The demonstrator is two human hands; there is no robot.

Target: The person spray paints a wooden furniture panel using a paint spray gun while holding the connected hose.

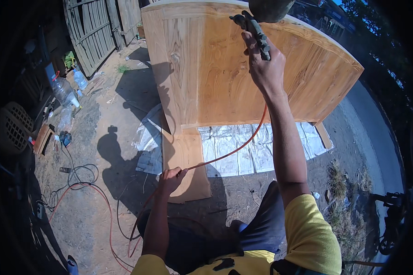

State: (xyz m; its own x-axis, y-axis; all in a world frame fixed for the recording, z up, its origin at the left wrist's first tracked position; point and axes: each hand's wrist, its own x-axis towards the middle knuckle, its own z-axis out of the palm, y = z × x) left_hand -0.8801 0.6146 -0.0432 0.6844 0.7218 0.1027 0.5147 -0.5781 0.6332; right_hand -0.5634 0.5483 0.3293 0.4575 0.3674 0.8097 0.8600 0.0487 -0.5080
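Note:
My right hand [267,66] is raised in front of a large wooden panel [229,87], its fingers wrapped round the handle of a spray gun [257,34]. A dark, rounded cup [271,9] sits at the gun's top, partly cut off by the upper edge. From below that hand an orange-red air hose [236,151] curves down to my left hand [171,180], which is closed on it near my left knee. The panel has a curved top edge and visible grain, and it stands upright and slightly tilted.
A white sheet [238,158] and a tan board [181,153] lie under the panel. Loops of hose and cable [85,176] cover the ground at left. Plastic bottles [62,89], a woven chair [16,121] and a slatted gate [91,34] are farther left. A road [369,119] runs at right.

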